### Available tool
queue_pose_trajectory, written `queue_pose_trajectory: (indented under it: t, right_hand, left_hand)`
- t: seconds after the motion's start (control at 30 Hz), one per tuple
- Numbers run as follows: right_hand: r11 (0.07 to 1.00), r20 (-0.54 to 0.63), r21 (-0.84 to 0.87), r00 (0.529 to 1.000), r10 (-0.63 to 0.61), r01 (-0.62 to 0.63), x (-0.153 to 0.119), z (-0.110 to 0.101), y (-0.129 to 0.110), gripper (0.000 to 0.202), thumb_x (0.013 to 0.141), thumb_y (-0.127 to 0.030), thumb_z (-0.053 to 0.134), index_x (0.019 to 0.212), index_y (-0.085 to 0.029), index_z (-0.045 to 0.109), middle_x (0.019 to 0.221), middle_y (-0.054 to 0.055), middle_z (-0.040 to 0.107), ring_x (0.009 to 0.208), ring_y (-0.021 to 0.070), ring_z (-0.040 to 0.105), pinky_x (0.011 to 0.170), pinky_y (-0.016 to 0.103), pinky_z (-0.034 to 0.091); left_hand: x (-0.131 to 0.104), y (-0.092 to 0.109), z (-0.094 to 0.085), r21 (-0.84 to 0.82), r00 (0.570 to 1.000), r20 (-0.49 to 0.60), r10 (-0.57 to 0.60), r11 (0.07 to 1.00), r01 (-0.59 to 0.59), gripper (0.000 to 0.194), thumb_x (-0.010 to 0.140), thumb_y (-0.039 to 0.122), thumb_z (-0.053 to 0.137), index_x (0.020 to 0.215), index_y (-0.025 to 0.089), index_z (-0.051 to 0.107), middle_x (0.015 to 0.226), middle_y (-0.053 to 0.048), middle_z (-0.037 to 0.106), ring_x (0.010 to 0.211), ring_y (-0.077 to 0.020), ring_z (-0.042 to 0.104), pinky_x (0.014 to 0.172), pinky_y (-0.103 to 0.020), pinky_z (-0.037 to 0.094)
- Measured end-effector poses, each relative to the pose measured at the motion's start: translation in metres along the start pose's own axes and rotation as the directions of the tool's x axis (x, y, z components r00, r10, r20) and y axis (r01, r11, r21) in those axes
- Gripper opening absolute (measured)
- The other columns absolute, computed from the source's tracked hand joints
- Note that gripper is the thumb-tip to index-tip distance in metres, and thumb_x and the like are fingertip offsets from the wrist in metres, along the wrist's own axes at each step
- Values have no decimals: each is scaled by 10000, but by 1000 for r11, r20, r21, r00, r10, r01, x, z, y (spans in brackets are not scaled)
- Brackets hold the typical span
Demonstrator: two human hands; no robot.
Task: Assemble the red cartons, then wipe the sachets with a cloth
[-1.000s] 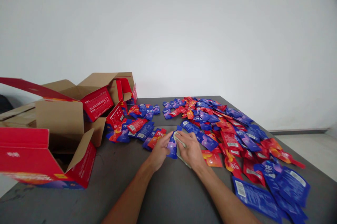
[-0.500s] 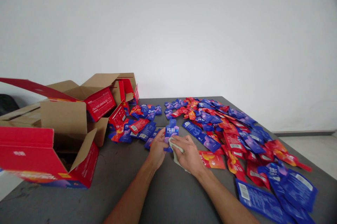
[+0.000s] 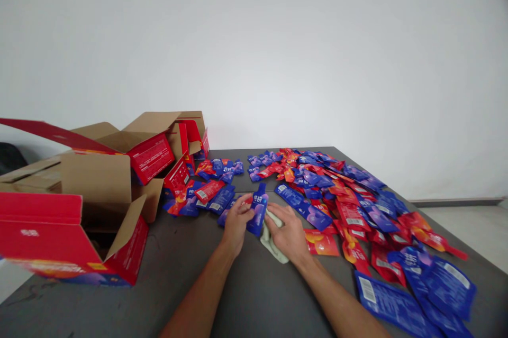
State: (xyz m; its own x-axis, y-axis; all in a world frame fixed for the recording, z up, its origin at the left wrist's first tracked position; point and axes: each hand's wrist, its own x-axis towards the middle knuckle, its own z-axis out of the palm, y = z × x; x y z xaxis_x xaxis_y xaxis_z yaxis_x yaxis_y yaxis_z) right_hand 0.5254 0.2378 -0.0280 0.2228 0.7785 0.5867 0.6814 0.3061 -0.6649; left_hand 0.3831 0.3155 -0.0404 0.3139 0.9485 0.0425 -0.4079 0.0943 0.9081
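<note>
Between the hands a blue pouch [image 3: 257, 212] with white characters is held upright, slightly tilted, over the grey table [image 3: 254, 290]. My left hand [image 3: 237, 221] pinches its left side between thumb and fingers. A pale cloth [image 3: 273, 248] is bunched under the fingers of my right hand [image 3: 286, 229], close against the pouch's right side. Part of the cloth hangs below that hand. Just beyond my left hand lie blue pouches [image 3: 222, 199], and a red-orange pouch [image 3: 322, 243] rests to the right of my right hand.
Open red cartons with brown flaps [image 3: 95, 176] stand at the left. A small group of red and blue pouches [image 3: 184, 200] lies beside them. A large heap of pouches [image 3: 349, 206] spreads along the right side, with blue ones [image 3: 448, 280] at the near right. A white wall [image 3: 254, 52] rises behind.
The blue pouch has turned and tilted in my left hand, its front now more angled. My right hand with the cloth has shifted slightly right and down, off the pouch's front.
</note>
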Motion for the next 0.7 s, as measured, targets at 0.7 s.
queue_pose_trajectory:
  t: [0.7]
  right_hand:
    - [956,229,-117,944,-237,268,-3,2,-23,310,962,-194,475,1146,-312,695,1160,32,716,915,200,624,835,373,486]
  left_hand:
    - [-8,9,19,-182,982,118,-149,969,169,428,804,465,681,1084,144,723,1003,-88,747,992,-240,676,892,-344,502]
